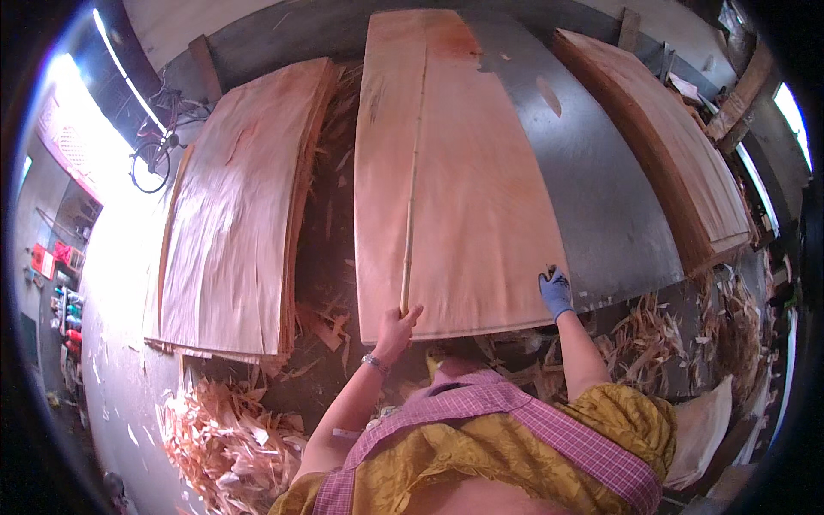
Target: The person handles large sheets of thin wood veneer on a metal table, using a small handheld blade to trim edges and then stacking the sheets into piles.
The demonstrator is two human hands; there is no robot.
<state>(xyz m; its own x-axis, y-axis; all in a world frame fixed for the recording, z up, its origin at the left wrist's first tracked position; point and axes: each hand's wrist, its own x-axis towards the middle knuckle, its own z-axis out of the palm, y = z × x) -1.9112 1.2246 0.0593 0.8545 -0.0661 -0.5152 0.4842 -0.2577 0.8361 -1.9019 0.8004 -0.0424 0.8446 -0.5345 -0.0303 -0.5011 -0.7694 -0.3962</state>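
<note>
Before me lies a pale reddish wood veneer sheet (481,189), long and flat, beside a grey metal-looking surface (601,172). A long thin bamboo stick (413,180) runs lengthwise over the sheet. Its near end is in my bare left hand (396,333), closed around it at the sheet's front edge. My right hand (556,293), in a blue glove, is at the sheet's right edge near the front corner. Its fingers look closed around something small and dark, too small to name.
Stacks of veneer stand on the left (232,206) and on the right (661,146). Heaps of wood shavings lie at lower left (227,438) and right (648,335). A bicycle (153,159) stands at the far left. A loose pale sheet (699,433) lies at lower right.
</note>
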